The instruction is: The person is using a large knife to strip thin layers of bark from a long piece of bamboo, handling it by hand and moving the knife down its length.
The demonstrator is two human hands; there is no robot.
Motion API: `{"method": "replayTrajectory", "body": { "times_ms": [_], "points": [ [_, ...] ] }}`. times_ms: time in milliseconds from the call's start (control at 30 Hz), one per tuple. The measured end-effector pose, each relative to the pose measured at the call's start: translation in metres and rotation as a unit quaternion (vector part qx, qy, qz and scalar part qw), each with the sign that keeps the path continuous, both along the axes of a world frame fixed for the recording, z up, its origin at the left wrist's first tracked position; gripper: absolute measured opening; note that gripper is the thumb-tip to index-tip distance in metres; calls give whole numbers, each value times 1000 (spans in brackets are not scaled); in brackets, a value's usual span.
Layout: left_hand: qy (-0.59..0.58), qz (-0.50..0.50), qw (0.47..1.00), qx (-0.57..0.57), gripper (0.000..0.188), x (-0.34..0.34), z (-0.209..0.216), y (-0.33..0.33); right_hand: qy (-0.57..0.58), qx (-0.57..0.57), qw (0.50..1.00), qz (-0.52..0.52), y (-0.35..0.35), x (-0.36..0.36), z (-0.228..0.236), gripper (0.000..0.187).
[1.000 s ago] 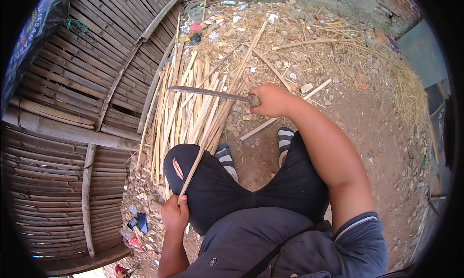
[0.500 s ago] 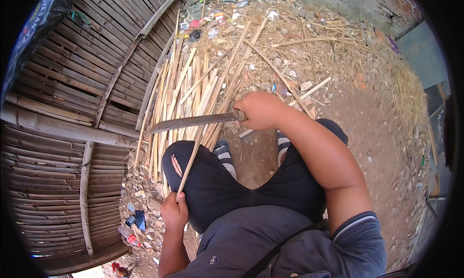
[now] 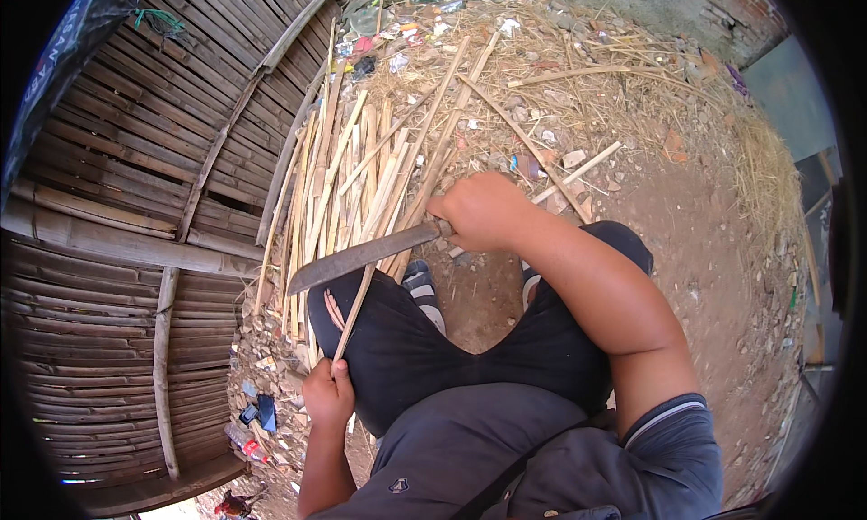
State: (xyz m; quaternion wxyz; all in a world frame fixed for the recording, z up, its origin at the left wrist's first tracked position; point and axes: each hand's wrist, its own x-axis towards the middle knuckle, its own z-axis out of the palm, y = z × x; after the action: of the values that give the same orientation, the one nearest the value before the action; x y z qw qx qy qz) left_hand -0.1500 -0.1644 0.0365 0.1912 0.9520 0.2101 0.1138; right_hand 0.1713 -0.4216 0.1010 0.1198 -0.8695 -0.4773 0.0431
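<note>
My right hand (image 3: 483,211) is closed round the handle of a machete (image 3: 361,258). Its long dark blade points left and lies across a thin bamboo strip (image 3: 355,312) over my left knee. Beside that knee, my left hand (image 3: 327,391) grips the strip's near end, thumb on top. The strip slants up and away from the hand, passing beneath the blade; whether the blade touches it I cannot tell. Beyond the blade, a pile of split bamboo strips (image 3: 348,172) lies on the ground, and the held strip's far end is lost among them.
A slatted bamboo wall (image 3: 99,312) stands close on the left. My knees, in black trousers (image 3: 470,375), are spread apart, with sandalled feet between them. Rubble, straw and litter cover the far ground (image 3: 578,95). A plastic bottle (image 3: 244,443) lies at lower left, near a chicken (image 3: 237,504).
The machete's blade has turned so more of its flat side shows, and its tip has dropped slightly nearer to me. My left hand keeps hold of the strip, almost unmoved.
</note>
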Motion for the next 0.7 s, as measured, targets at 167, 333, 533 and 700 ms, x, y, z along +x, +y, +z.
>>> {"method": "replayTrajectory", "body": {
  "times_ms": [167,333,533,700],
  "points": [
    [-13,-1,1000,23,52,-7,-5,-1,138,149,961,-189,-47,78,-20,29],
    [17,-8,999,35,56,-1,6,1,96,83,978,-164,-48,64,0,31],
    [0,-13,999,32,55,-5,1,5,47,9,999,-22,-20,12,14,28],
    [13,-15,1000,14,56,-1,-1,6,192,136,944,-230,-68,87,-7,36]
  ]
}}
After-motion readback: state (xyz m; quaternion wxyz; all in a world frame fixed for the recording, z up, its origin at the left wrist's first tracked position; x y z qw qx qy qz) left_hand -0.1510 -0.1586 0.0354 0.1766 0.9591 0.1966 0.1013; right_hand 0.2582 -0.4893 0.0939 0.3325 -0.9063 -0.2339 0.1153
